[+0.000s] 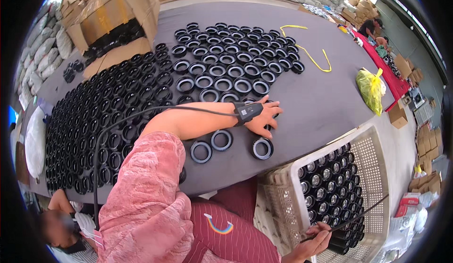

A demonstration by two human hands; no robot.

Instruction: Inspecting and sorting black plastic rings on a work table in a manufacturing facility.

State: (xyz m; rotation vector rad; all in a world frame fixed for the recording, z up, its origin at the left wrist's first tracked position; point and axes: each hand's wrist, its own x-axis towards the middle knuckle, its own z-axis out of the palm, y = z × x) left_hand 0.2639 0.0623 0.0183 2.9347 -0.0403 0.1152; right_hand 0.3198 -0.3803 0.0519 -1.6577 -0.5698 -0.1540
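My left hand reaches across the grey table with its fingers spread. A black ring with a pale inner rim lies just below its fingertips; I cannot tell if they touch. Two more such rings lie under my forearm. A dark device with a cable is strapped to my left wrist. My right hand, low on the right, is closed around a thin dark stick that slants up across a crate. The pale perforated crate holds rows of black cylindrical parts with shiny tops.
Dense rows of black rings cover the table's left. More pale-rimmed rings spread behind my arm. A cardboard box, yellow straps and a yellow bag lie around. Another person is at the lower left.
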